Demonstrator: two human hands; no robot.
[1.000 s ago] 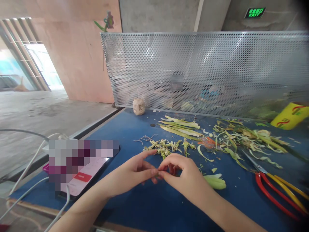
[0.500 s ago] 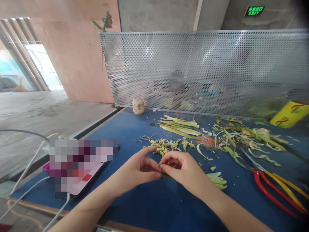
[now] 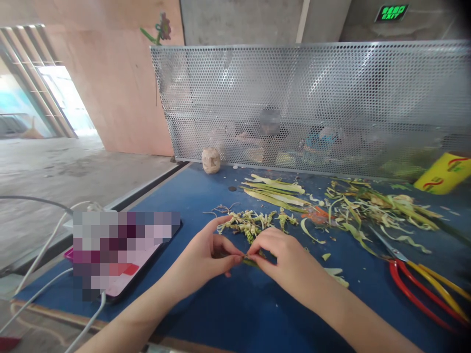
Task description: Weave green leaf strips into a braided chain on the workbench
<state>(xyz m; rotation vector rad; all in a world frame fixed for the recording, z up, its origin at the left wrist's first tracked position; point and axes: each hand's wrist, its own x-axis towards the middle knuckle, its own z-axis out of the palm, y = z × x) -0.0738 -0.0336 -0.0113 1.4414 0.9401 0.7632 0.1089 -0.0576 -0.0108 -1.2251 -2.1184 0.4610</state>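
Strip of green plant [image 3: 250, 262] pinched between thumb and fingertips of my left hand [image 3: 206, 257] and right hand [image 3: 285, 257], both partly curled; green sign [image 3: 392, 12] reads EXIT

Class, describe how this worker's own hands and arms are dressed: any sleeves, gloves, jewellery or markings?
The left hand and right hand are ungloved, and no ring shows on either. The left forearm and right forearm are bare as far as the picture shows, with no sleeve, watch or bracelet in view. No markings can be made out.
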